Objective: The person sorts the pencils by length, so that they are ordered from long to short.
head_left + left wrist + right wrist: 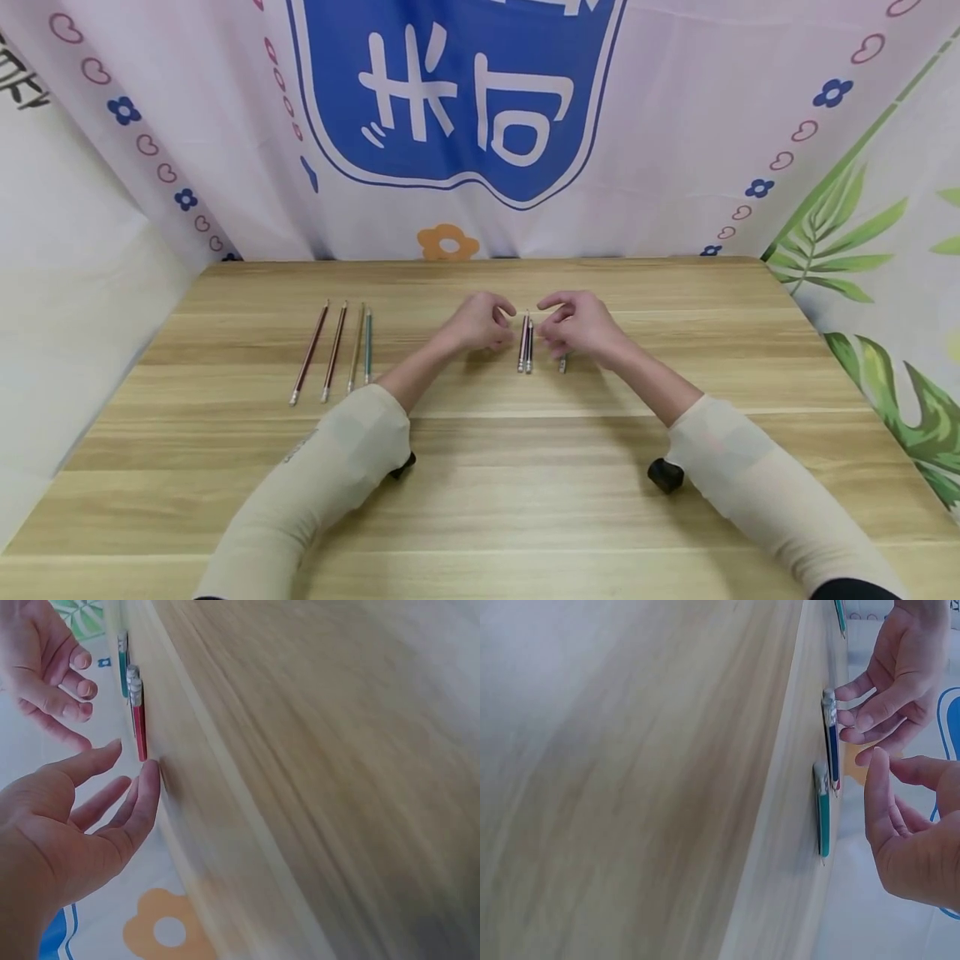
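Observation:
My left hand (478, 322) hovers just left of two short pencils, its fingers loosely bent and holding nothing. On their other side is my right hand (581, 323), also empty, thumb and fingers parted. Those two lie side by side, erasers toward me: a red pencil (140, 727) and a dark blue pencil (832, 746). A short green pencil (823, 817) lies a little apart to the right; in the head view my right hand covers most of it, leaving its eraser end visible. In the left wrist view, the left fingertips appear close to the red pencil's tip.
Several long pencils stand out in a spaced row at the left: two dark red ones (310, 352), a tan one (356, 350) and a teal one (368, 346). The wooden table (480, 500) ends at a printed curtain (660, 167) behind.

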Demonstrator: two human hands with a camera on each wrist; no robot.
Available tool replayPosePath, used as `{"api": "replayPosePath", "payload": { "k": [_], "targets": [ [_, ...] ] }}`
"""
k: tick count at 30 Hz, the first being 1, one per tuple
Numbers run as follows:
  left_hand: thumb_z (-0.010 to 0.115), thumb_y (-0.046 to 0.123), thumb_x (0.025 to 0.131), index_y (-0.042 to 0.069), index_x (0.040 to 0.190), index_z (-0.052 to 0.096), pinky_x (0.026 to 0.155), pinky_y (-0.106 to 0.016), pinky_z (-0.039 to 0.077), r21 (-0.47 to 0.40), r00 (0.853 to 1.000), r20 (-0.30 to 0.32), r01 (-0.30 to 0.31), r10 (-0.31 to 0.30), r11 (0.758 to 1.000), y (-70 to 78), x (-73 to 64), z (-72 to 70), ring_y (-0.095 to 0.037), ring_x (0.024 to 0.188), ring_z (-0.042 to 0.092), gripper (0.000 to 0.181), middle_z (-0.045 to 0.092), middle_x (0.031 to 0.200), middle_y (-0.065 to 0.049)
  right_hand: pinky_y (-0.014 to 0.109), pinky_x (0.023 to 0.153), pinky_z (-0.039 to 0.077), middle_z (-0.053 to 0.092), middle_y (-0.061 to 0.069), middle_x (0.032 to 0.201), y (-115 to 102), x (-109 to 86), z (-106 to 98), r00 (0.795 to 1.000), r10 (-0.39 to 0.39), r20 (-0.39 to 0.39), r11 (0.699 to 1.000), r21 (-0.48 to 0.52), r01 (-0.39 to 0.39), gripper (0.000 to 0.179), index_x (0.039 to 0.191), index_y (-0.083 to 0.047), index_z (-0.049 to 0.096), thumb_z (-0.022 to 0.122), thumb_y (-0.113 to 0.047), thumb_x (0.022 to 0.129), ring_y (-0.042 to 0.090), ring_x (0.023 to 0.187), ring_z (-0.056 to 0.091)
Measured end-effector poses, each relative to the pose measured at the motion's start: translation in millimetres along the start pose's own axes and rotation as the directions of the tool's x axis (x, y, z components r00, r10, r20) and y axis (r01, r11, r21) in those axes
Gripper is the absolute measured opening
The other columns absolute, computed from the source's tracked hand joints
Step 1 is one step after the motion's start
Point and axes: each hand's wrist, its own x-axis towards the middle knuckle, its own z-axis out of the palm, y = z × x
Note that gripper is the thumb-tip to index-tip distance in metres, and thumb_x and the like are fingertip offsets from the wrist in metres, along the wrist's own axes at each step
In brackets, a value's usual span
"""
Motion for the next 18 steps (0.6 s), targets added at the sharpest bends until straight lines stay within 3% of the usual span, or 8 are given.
{"api": "replayPosePath", "payload": {
  "k": [9,18],
  "targets": [
    [0.078,-0.006,0.086,-0.009,0.136,0.057,0.059,-0.021,0.058,0.000,0.999,-0.037,0.010,-0.010,1.000,1.9,6.4,10.6,-0.016,0.067,0.061,0.054,0.066,0.093,-0.013,0.032,0.065,0.066,0.068,0.015,0.093,10,-0.7,-15,1.000,0.004,-0.019,0.999,-0.036,-0.004,0.044,0.137,0.012,0.054,0.063,0.007,0.094,0.025,0.076,0.072],
    [0.079,0.001,0.089,-0.006,0.134,0.059,0.048,-0.017,0.046,0.093,0.998,-0.062,0.031,-0.025,0.995,4.0,15.4,17.9,-0.011,0.054,0.055,0.050,0.062,0.080,-0.005,0.031,0.064,0.066,0.068,0.023,0.101,19,-1.8,-28,0.999,0.029,-0.035,0.998,-0.053,-0.031,0.045,0.137,0.013,0.053,0.067,0.006,0.095,0.021,0.073,0.070]
  ]
}}
